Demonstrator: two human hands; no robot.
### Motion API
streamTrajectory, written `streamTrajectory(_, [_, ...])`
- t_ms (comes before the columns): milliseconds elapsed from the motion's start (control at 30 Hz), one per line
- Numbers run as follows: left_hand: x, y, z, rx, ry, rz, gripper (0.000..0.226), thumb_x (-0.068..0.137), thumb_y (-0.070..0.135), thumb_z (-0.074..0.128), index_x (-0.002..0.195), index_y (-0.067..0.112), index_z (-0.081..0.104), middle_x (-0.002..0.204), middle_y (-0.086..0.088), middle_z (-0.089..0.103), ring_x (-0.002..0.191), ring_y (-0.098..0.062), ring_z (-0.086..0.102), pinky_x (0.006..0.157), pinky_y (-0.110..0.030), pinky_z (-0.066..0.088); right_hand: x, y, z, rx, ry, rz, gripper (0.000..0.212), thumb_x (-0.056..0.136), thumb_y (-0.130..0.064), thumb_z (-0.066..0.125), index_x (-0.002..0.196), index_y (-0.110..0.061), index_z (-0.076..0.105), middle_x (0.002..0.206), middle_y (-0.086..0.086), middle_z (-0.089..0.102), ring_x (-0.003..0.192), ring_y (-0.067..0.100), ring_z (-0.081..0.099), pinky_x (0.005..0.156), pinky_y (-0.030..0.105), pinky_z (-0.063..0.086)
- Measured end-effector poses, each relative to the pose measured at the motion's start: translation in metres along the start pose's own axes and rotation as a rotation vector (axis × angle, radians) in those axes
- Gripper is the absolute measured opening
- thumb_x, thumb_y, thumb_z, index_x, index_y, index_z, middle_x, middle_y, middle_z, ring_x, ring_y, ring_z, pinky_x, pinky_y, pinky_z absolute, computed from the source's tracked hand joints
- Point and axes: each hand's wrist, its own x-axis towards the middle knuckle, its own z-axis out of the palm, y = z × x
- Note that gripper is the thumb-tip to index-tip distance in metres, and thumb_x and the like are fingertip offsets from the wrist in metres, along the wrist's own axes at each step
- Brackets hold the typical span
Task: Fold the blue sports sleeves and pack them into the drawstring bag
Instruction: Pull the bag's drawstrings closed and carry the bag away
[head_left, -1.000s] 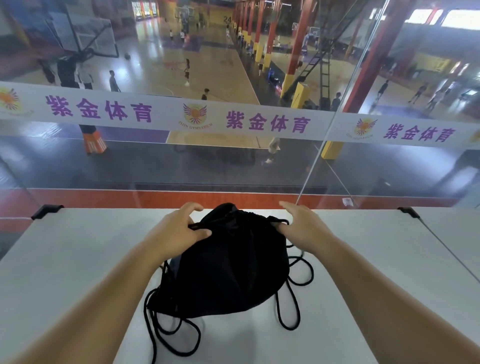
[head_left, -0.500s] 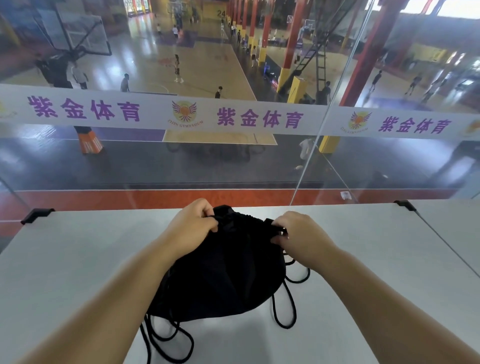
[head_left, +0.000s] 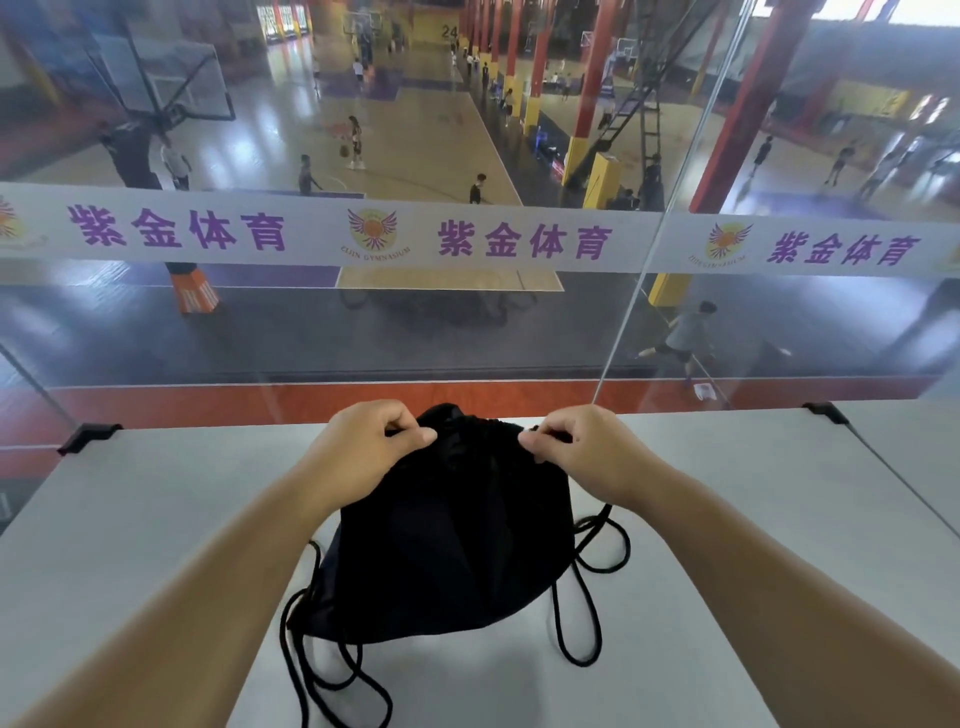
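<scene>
A black drawstring bag (head_left: 447, 540) lies on the white table (head_left: 156, 509), its gathered mouth pointing away from me and lifted a little. My left hand (head_left: 363, 447) pinches the left side of the mouth. My right hand (head_left: 582, 452) pinches the right side. Black cords (head_left: 587, 597) trail in loops from both lower corners of the bag. No blue sleeves are in sight; the inside of the bag is hidden.
A glass barrier (head_left: 467, 322) with a white lettered band stands right behind the table's far edge, held by black clips (head_left: 85, 434). Below it lies a basketball hall with several people. A narrow gap (head_left: 904, 483) splits the table at the right.
Both hands went from resting spread on the bag's top to pinching its mouth at either side, and the bag's top has lifted slightly.
</scene>
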Motion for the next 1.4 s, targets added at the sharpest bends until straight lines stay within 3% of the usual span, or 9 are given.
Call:
streamTrajectory(67, [-0.002, -0.001, -0.007, -0.016, 0.029, -0.016, 0.025, 0.086, 0.035, 0.065, 0.069, 0.017, 0.062, 0.059, 0.007, 0.055, 0.053, -0.009, 0.049, 0.058, -0.024, 0.042, -0.001, 0.004, -0.006, -0.007, 0.05, -0.031, 0.033, 0.092, -0.04, 0.054, 0.068, -0.019, 0.064, 0.064, 0.002, 0.065, 0.051, 0.006, 0.049, 0.058, 0.026, 0.043])
streamTrajectory(200, [-0.005, -0.011, -0.011, -0.031, 0.054, -0.052, 0.024, 0.086, 0.031, 0.066, 0.067, 0.017, 0.061, 0.054, 0.009, 0.048, 0.05, -0.007, 0.042, 0.055, -0.024, 0.035, -0.008, 0.015, -0.013, 0.002, 0.061, 0.006, 0.036, 0.094, -0.035, 0.052, 0.06, -0.027, 0.058, 0.051, -0.022, 0.06, 0.052, -0.001, 0.053, 0.059, 0.023, 0.04])
streamTrajectory(333, [-0.01, -0.014, -0.002, -0.048, 0.024, -0.03, 0.021, 0.087, 0.029, 0.065, 0.068, 0.02, 0.064, 0.06, 0.011, 0.059, 0.058, -0.004, 0.052, 0.061, -0.023, 0.039, -0.006, 0.022, -0.002, 0.007, 0.139, 0.05, 0.031, 0.094, -0.037, 0.052, 0.079, -0.015, 0.068, 0.08, 0.007, 0.072, 0.079, 0.028, 0.065, 0.073, 0.039, 0.053])
streamTrajectory(433, [-0.013, -0.023, -0.012, -0.025, 0.015, -0.024, 0.013, 0.085, 0.028, 0.067, 0.073, 0.024, 0.066, 0.066, 0.009, 0.062, 0.062, -0.006, 0.054, 0.064, -0.024, 0.042, -0.001, 0.022, -0.005, -0.079, 0.323, 0.043, 0.022, 0.093, -0.028, 0.056, 0.083, -0.012, 0.066, 0.077, 0.005, 0.068, 0.074, 0.025, 0.061, 0.066, 0.033, 0.049])
streamTrajectory(533, [-0.017, -0.025, -0.02, -0.05, 0.016, 0.004, 0.013, 0.085, 0.024, 0.066, 0.073, 0.026, 0.065, 0.062, 0.009, 0.059, 0.058, -0.008, 0.052, 0.064, -0.027, 0.044, 0.002, 0.01, -0.003, -0.149, 0.422, -0.008, 0.017, 0.09, -0.023, 0.059, 0.106, -0.019, 0.062, 0.102, -0.003, 0.06, 0.085, 0.015, 0.059, 0.074, 0.025, 0.047])
streamTrajectory(800, [-0.029, -0.005, -0.024, -0.157, 0.026, 0.121, 0.017, 0.089, 0.021, 0.061, 0.076, 0.031, 0.064, 0.061, 0.019, 0.062, 0.052, 0.0, 0.053, 0.06, -0.021, 0.043, 0.013, -0.046, 0.033, -0.44, 0.083, -0.241, 0.056, 0.075, -0.06, 0.062, 0.128, -0.046, 0.048, 0.115, -0.006, 0.032, 0.107, 0.014, 0.034, 0.092, 0.03, 0.038])
streamTrajectory(1000, [-0.038, -0.006, -0.03, -0.179, 0.054, 0.124, 0.018, 0.089, 0.021, 0.061, 0.075, 0.032, 0.064, 0.059, 0.019, 0.061, 0.053, -0.001, 0.051, 0.058, -0.014, 0.042, 0.024, -0.049, 0.055, -0.447, -0.009, -0.213, 0.025, 0.085, -0.049, 0.057, 0.102, -0.034, 0.068, 0.097, -0.005, 0.044, 0.096, 0.017, 0.044, 0.079, 0.032, 0.043])
streamTrajectory(1233, [-0.044, -0.021, -0.022, -0.061, 0.008, 0.031, 0.016, 0.086, 0.022, 0.066, 0.075, 0.034, 0.066, 0.076, 0.013, 0.068, 0.069, -0.005, 0.061, 0.071, -0.025, 0.05, 0.017, -0.037, 0.026, -0.329, -0.187, -0.236, 0.022, 0.088, -0.035, 0.062, 0.09, -0.015, 0.07, 0.085, -0.003, 0.054, 0.08, 0.016, 0.053, 0.075, 0.031, 0.046])
streamTrajectory(1400, [-0.046, -0.016, -0.011, 0.081, -0.078, 0.033, 0.005, 0.085, 0.029, 0.066, 0.081, 0.028, 0.068, 0.084, 0.012, 0.07, 0.081, -0.008, 0.066, 0.08, -0.03, 0.055, 0.009, -0.027, 0.006, -0.21, -0.226, -0.198, 0.014, 0.088, -0.031, 0.063, 0.086, -0.02, 0.07, 0.08, -0.006, 0.065, 0.076, 0.011, 0.061, 0.075, 0.028, 0.052])
